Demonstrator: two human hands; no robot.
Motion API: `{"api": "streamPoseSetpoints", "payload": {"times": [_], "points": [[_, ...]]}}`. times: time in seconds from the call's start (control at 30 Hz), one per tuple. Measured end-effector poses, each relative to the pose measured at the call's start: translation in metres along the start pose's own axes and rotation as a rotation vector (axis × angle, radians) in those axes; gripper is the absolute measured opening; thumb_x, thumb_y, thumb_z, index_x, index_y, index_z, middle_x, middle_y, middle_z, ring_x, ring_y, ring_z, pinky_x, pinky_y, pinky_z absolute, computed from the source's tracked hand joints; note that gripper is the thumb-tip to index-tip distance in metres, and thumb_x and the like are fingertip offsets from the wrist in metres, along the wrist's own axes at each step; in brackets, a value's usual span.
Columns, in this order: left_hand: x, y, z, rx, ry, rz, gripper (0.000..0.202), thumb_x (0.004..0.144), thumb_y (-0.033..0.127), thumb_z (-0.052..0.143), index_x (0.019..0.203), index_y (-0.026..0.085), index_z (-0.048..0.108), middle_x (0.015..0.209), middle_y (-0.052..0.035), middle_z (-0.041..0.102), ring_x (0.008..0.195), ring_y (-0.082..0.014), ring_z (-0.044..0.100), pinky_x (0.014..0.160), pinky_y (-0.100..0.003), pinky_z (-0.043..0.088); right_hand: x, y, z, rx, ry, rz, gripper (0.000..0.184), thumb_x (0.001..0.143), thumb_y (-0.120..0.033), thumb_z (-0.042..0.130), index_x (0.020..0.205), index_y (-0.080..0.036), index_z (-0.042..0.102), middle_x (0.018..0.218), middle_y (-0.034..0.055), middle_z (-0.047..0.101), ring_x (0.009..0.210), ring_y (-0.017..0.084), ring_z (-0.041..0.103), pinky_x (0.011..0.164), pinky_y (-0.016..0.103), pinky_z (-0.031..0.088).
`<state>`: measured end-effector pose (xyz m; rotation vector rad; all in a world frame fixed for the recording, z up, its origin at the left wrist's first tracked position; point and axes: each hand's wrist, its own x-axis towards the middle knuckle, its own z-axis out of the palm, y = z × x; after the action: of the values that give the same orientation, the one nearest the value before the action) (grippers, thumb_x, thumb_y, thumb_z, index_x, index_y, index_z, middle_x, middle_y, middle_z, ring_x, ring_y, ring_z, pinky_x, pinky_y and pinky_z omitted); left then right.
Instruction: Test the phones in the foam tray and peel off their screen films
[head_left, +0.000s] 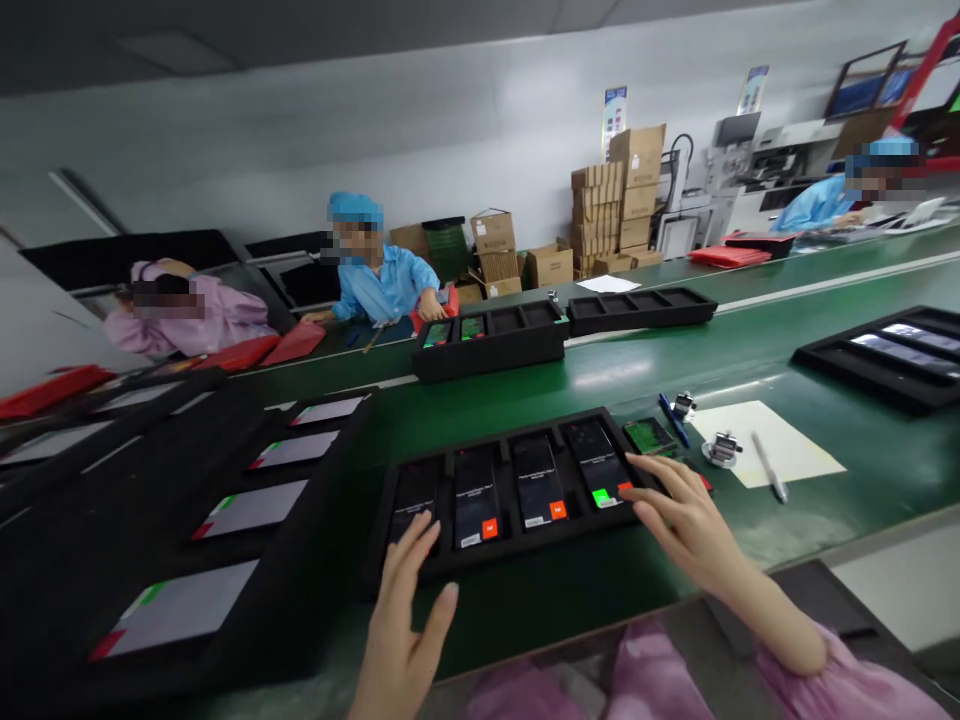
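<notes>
A black foam tray (517,562) lies on the green belt in front of me, with several dark phones in its slots, each with a small coloured tab at its near end. My left hand (409,625) is open, fingers stretched, and its fingertips rest on the tray's near left edge by the leftmost phone (414,498). My right hand (686,520) lies flat and open on the tray's right end, fingers touching beside the rightmost phone (596,462). Neither hand holds anything.
A stack of black trays with phones (225,510) stands at my left. More black trays (487,345) sit further along the belt and at the right (885,355). A white sheet (765,440) with a pen, small metal pieces and a blue pen lies right of my tray. Other people work across the belt.
</notes>
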<state>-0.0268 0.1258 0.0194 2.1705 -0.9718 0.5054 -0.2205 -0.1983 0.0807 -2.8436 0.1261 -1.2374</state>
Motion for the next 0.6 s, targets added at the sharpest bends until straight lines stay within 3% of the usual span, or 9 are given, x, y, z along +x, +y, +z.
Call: {"api": "streamPoseSetpoints", "payload": {"times": [0.13, 0.23, 0.4, 0.6], "points": [[0.004, -0.036, 0.029, 0.220, -0.053, 0.039, 0.041, 0.103, 0.039, 0.045, 0.142, 0.030, 0.057, 0.147, -0.0109, 0.060, 0.139, -0.0288, 0.054, 0.123, -0.063, 0.028, -0.010, 0.009, 0.042, -0.181, -0.108, -0.050, 0.048, 0.111, -0.040, 0.034, 0.099, -0.026, 0.079, 0.127, 0.0119, 0.071, 0.114, 0.028, 0.062, 0.089, 0.046, 0.049], [-0.005, -0.054, 0.034, 0.323, -0.168, 0.081, 0.044, 0.100, 0.037, 0.051, 0.144, 0.030, 0.056, 0.147, -0.0114, 0.061, 0.137, -0.0299, 0.056, 0.122, -0.064, 0.027, -0.015, 0.002, 0.056, -0.183, -0.126, 0.010, 0.048, 0.110, -0.041, 0.036, 0.092, -0.025, 0.077, 0.128, 0.0121, 0.071, 0.116, 0.030, 0.061, 0.095, 0.050, 0.045], [-0.007, -0.058, 0.038, 0.427, -0.206, 0.156, 0.048, 0.099, 0.038, 0.054, 0.145, 0.027, 0.055, 0.143, -0.0122, 0.064, 0.136, -0.0289, 0.056, 0.126, -0.061, 0.017, 0.002, -0.021, 0.068, 0.123, -0.155, 0.034, 0.030, 0.108, -0.034, 0.046, 0.102, -0.025, 0.075, 0.119, 0.0084, 0.073, 0.110, 0.023, 0.063, 0.089, 0.039, 0.049], [-0.012, -0.056, 0.037, 0.428, -0.219, 0.217, 0.053, 0.097, 0.040, 0.056, 0.147, 0.021, 0.052, 0.143, -0.0142, 0.063, 0.133, -0.0282, 0.058, 0.129, -0.053, 0.007, 0.017, -0.041, 0.102, 0.252, -0.281, -0.042, 0.027, 0.108, -0.032, 0.047, 0.103, -0.025, 0.074, 0.123, 0.0074, 0.072, 0.115, 0.023, 0.062, 0.096, 0.040, 0.047]]}}
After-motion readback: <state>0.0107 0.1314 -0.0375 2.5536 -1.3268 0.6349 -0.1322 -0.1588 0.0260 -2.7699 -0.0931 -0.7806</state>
